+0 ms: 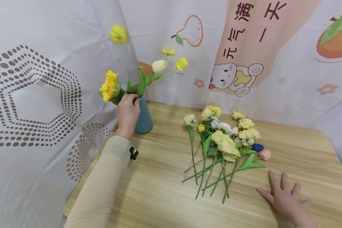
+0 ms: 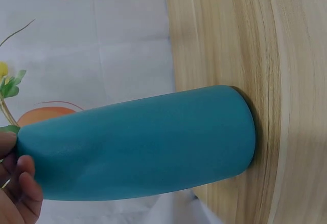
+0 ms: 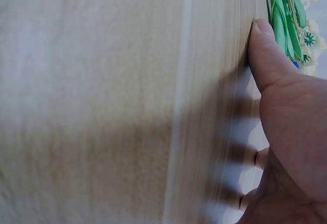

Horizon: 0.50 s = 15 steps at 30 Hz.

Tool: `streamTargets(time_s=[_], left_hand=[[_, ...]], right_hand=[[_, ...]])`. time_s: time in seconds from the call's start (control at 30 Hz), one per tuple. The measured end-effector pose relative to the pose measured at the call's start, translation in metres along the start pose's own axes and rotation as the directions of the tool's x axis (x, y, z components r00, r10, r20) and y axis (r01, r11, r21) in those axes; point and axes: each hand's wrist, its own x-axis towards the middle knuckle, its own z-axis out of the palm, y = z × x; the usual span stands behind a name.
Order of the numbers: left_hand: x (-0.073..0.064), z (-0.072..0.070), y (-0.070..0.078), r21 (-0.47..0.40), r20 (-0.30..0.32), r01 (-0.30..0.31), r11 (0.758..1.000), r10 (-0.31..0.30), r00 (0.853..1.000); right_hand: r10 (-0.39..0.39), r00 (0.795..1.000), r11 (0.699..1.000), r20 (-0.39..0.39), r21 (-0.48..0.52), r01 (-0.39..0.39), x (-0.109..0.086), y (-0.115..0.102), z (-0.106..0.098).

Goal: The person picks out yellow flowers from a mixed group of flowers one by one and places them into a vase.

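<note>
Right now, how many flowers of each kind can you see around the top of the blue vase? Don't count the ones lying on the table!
Big yellow flower: 1
Small yellow flowers: 3
Cream tulip: 1
Total: 5

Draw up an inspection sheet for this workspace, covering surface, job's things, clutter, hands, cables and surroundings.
Surface: wood-grain table.
Job's things: blue vase, upright, holding yellow and cream flowers; loose flowers lying on the table.
Clutter: small black-and-yellow item near the left sleeve; identity unclear.
Hands: left hand at the vase's mouth, fingers curled, grip partly hidden; right hand touching the table, fingers spread.
Cables: nothing seen.
Surroundings: printed cloth behind and to the left.
</note>
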Motion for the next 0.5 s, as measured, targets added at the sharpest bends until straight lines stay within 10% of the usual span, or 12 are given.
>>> streamTargets(time_s=[0.5], left_hand=[[0.0017, -0.0004, -0.0004, -0.044, 0.01, 0.04, 0.998, -0.039, 0.999]], right_hand=[[-0.004, 1.0, 1.0, -0.016, 0.001, 0.004, 0.0002, 0.0027, 0.0026]])
